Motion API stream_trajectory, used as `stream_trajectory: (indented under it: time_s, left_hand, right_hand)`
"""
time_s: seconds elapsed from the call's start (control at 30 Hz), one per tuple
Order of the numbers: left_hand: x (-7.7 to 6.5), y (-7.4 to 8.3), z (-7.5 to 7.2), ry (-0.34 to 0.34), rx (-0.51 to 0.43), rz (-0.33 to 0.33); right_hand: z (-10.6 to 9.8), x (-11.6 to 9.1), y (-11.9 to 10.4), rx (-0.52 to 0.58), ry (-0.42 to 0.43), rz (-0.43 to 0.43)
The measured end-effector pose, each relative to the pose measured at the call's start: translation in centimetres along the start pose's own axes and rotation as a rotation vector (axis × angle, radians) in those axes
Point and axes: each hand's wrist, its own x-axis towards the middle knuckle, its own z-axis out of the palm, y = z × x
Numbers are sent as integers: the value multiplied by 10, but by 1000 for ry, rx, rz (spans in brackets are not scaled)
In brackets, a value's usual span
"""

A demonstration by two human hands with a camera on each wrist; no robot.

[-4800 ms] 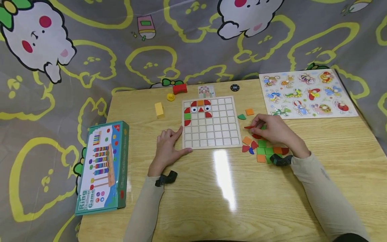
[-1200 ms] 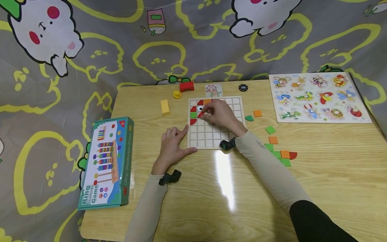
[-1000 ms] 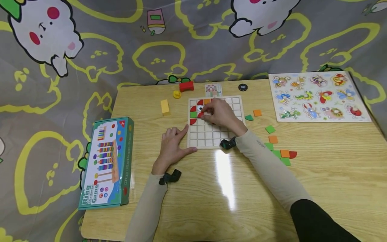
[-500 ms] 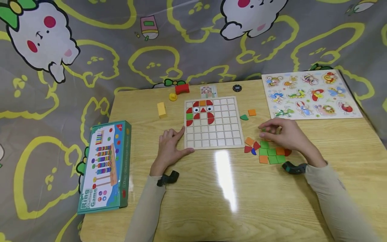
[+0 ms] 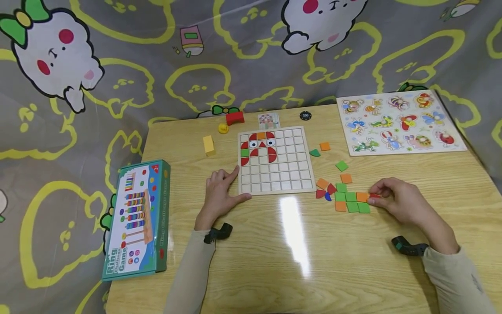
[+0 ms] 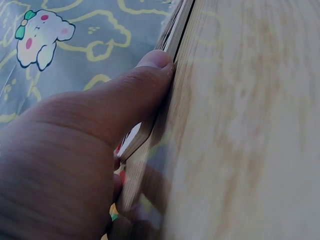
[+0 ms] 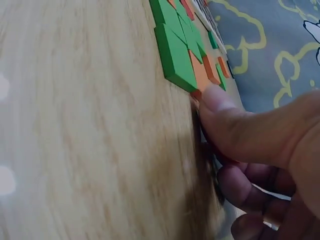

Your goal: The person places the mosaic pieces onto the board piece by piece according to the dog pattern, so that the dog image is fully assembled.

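Note:
A wooden grid board (image 5: 290, 186) lies mid-table, with red curved tiles, an orange tile, a green tile and two eye tiles in its upper left. At its lower left corner my left hand (image 5: 220, 194) rests, thumb along the front edge and index finger at the left edge. In the left wrist view the thumb (image 6: 125, 95) touches the board's side. My right hand (image 5: 404, 204) pinches a red curved tile (image 5: 374, 196) between thumb and index finger, at the right end of the loose tiles. In the right wrist view the thumb (image 7: 240, 127) hides most of that tile.
Green tiles (image 5: 351, 207), orange tiles (image 5: 340, 206), red pieces (image 5: 320, 194) and a blue piece (image 5: 327, 196) lie right of the board. An insect puzzle (image 5: 400, 120) is at back right, a game box (image 5: 135, 222) at left. A pattern card (image 5: 268, 121) and blocks (image 5: 235, 117) stand behind.
Two more red curved tiles now lie on the board, below the eye tiles. My right hand has left the board and moved over the loose tiles to the red one. The left hand has stayed.

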Motion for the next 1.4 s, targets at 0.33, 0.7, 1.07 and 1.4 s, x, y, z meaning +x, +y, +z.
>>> stream_trajectory:
  time_s: [0.33,0.7,1.07,1.4]
  left_hand:
    - [0,-1,2,-4,3,-6]
    - [1,-3,1,-19,5,-13]
    - [3,-4,-2,-33,30,-19]
    - [4,-5,-2,-30,29,-18]
  right_hand:
    - [-2,23,-33,222,71,28]
    - [59,127,-111,773,-80,60]
    - [110,181,-174,393,-59,-227]
    - [128,198,-190,113,-35,-303]
